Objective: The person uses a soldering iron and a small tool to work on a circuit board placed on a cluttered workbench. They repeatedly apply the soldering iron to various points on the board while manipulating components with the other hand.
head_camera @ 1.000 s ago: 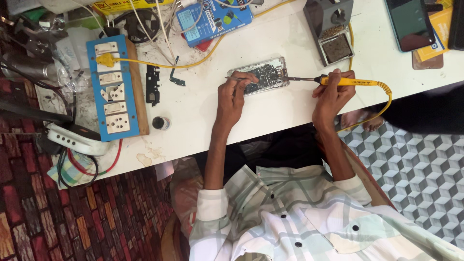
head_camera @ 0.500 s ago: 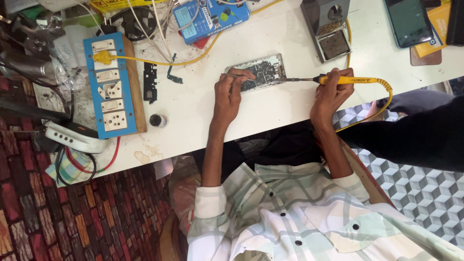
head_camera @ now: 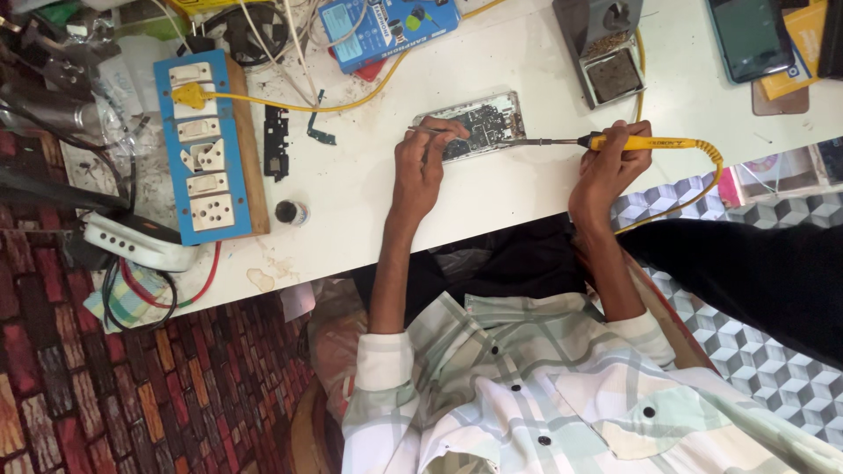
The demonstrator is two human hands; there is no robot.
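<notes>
Head view: right grip (head_camera: 608,168) clasps the yellow soldering iron (head_camera: 645,142); left grip (head_camera: 424,162) pinches thin tweezers (head_camera: 420,131) over the opened phone (head_camera: 479,125) on the counter (head_camera: 369,189).

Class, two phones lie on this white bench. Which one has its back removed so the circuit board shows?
The opened phone at the bench's middle, between the left hand and the soldering iron. The other phone, top right, shows only a dark screen.
</notes>
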